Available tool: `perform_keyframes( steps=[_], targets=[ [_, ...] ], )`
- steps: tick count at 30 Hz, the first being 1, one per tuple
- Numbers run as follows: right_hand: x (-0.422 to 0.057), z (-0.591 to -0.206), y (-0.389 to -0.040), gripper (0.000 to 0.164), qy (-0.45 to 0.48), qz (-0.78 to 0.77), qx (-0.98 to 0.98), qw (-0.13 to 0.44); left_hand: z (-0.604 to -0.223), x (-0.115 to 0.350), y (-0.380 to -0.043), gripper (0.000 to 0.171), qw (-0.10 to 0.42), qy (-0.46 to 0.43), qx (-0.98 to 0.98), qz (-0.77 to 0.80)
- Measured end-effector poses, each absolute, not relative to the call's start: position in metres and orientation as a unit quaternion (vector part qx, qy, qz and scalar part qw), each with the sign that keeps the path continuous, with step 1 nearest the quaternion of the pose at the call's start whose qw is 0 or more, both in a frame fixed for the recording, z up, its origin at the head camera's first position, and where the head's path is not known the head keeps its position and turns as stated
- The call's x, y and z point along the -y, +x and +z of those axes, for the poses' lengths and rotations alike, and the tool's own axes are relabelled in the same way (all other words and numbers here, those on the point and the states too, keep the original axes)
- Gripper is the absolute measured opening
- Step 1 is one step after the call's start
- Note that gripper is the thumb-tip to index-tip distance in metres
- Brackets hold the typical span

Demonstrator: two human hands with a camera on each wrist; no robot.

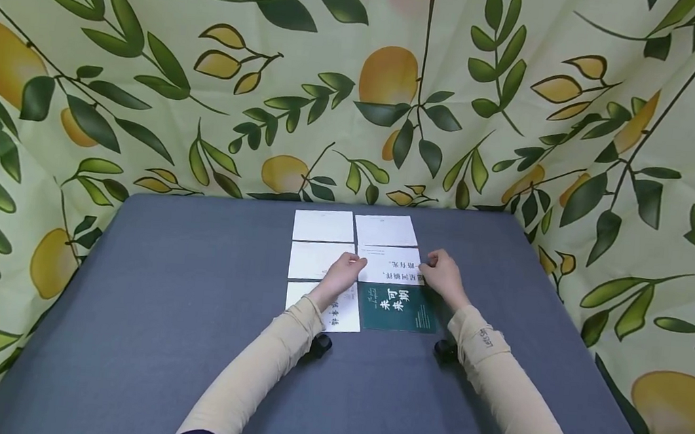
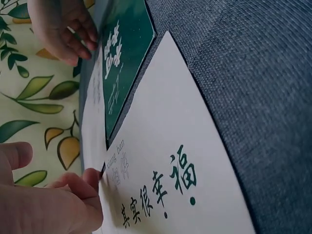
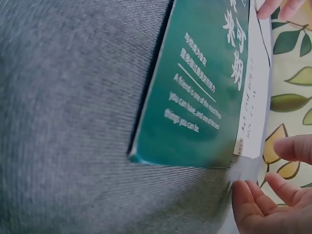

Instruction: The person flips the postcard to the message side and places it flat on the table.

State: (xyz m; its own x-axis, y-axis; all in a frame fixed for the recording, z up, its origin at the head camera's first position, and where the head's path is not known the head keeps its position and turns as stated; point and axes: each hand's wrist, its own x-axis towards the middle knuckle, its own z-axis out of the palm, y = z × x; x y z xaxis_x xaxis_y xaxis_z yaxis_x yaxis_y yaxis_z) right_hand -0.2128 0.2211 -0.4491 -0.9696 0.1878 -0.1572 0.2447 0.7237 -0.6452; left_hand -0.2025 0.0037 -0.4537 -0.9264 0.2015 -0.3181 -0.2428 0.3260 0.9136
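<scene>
Had left hand [image 1: 338, 275] and right hand [image 1: 445, 279] loosely parted, seemingly gripping nothing. Hung just past the dark-green rectangular paper card [image 1: 400, 310].

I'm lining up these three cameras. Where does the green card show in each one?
Head: the green card is right of centre, below the middle, in the nearest row, right column of the cards.
Left wrist: top, left of centre, partly cut off by the upper edge.
Right wrist: upper part, centre to right, running off the top.
Shared landmark: the leaf-print cloth, in the background of all three.
</scene>
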Motion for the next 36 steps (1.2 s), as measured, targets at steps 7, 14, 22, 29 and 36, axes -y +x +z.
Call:
perform_keyframes(
  steps=[7, 14, 22, 29, 36],
  targets=[
    [-0.227, -0.457, -0.214, 0.044, 0.138, -0.385, -0.910, 0.064, -0.457, -0.010, -0.205, 0.055, 0.191, -0.025, -0.772, 0.606],
    [-0.227, -0.458, -0.217, 0.047, 0.159, -0.412, -0.895, 0.068, -0.458, -0.013, -0.210, 0.050, 0.181, -0.063, -0.715, 0.672],
    [-0.232, -0.455, -0.224, 0.037, 0.181, -0.468, -0.865, 0.001, -0.455, -0.014, -0.215, 0.048, 0.142, -0.078, -0.675, 0.720],
    [-0.243, -0.466, -0.235, 0.036, 0.176, -0.526, -0.830, -0.052, -0.448, -0.013, -0.218, 0.034, 0.138, -0.092, -0.655, 0.737],
    [-0.257, -0.500, -0.253, 0.020, 0.156, -0.587, -0.784, -0.129, -0.444, -0.014, -0.221, 0.025, 0.097, -0.079, -0.633, 0.764]
  ],
)
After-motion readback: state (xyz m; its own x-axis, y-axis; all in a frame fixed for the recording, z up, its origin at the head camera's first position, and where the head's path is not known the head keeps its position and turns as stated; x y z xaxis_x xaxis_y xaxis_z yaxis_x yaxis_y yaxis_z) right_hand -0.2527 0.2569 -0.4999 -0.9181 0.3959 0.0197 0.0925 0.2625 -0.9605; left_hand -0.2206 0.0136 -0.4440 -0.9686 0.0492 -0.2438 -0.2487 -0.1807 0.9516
